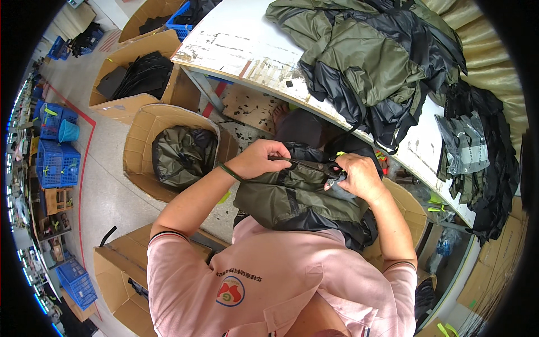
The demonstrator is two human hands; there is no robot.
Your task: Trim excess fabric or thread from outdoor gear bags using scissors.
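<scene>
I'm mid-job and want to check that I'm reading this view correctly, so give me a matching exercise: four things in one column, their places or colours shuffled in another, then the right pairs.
Things
1. scissors
2. large garment pile
3. flat black pieces
4. round tub

Places or colours
A. light blue, near darker blue crates
B. in the right hand
C. on the white table
D. inside an open cardboard box

Right pairs: 1-B, 2-C, 3-D, 4-A
</scene>
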